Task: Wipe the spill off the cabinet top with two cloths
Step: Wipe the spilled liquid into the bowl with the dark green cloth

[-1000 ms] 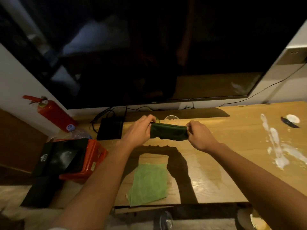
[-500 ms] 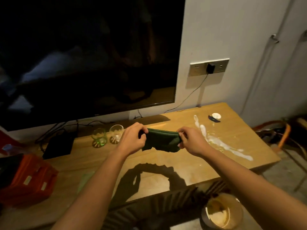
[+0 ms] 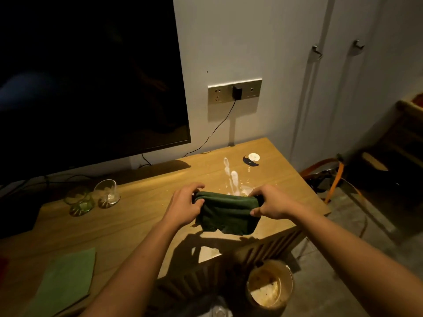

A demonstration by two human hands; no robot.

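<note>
A dark green cloth (image 3: 226,215) hangs stretched between both hands above the wooden cabinet top (image 3: 137,216). My left hand (image 3: 184,205) grips its left end and my right hand (image 3: 271,205) grips its right end. Just beyond the cloth lies the white spill (image 3: 232,178), streaked toward the back of the top; its near part is hidden by the cloth. A light green cloth (image 3: 66,277) lies flat near the front left edge.
A green glass (image 3: 80,201) and a clear glass (image 3: 107,193) lie at the left. A small white lid (image 3: 254,156) and a dark scrap sit behind the spill. A TV screen (image 3: 91,76) stands behind. A dirty bucket (image 3: 270,284) sits on the floor.
The view has swung right along the cabinet. Both hands carried the dark green cloth rightward to just in front of the spill, and the cloth now hangs lower and more unfolded.
</note>
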